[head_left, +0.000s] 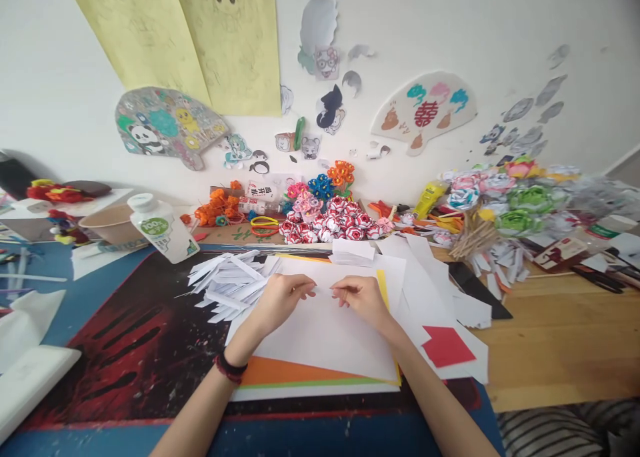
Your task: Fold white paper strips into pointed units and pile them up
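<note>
Both hands hover over a stack of white and coloured paper sheets (325, 337), their fingertips turned toward each other with a small gap between. The fingers of my left hand (287, 300) are bent and pressed together; whatever they may hold is too small to name. My right hand (363, 300) is pinched in the same way, and nothing can be made out in it for certain. Beside my left hand lies a pile of white paper strips (227, 283). A small stack of white paper pieces (353, 251) sits behind the hands.
A white bottle (163, 230) and a brown bowl (111, 225) stand at the left. Red-and-white paper flowers (345, 220) line the wall. White paper sheets and a red piece (449, 346) lie at the right, near sticks (473, 233).
</note>
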{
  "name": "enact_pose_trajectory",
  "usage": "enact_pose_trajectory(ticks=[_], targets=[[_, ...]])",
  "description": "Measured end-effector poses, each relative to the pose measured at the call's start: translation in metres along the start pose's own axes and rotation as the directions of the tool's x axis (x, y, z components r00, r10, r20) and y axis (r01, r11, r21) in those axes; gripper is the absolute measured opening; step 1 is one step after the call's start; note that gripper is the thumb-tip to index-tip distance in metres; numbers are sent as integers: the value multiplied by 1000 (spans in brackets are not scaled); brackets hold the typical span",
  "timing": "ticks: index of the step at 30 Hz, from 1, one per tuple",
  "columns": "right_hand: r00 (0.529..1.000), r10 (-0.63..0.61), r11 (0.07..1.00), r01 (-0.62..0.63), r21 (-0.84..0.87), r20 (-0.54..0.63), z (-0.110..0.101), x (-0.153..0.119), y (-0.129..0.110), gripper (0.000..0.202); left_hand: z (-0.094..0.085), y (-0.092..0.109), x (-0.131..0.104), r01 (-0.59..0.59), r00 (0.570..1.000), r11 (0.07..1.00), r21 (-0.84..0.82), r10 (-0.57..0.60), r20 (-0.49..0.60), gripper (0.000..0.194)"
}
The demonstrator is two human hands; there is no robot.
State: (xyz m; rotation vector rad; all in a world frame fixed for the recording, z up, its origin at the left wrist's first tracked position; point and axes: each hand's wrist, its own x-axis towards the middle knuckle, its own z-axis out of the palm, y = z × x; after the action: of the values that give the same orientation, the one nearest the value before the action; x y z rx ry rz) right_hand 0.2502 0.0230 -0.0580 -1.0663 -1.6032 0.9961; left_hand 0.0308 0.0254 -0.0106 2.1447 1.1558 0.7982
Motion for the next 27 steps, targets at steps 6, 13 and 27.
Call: enact_pose_trajectory(ticks=[6,13,27], targets=[[983,-75,996,65,65,169,8,5,-16,24,-22,3,-15,-89,990,963,254,113,-84,21],[979,-204,904,178,-389,-24,-13,34,-16,22,-72,-20,-42,45,950,948,315,57,-306,19],[950,-191,711,-40,-702,-248,-45,49,12,21,-73,-26,-67,330,897,383,863,158,-413,30]])
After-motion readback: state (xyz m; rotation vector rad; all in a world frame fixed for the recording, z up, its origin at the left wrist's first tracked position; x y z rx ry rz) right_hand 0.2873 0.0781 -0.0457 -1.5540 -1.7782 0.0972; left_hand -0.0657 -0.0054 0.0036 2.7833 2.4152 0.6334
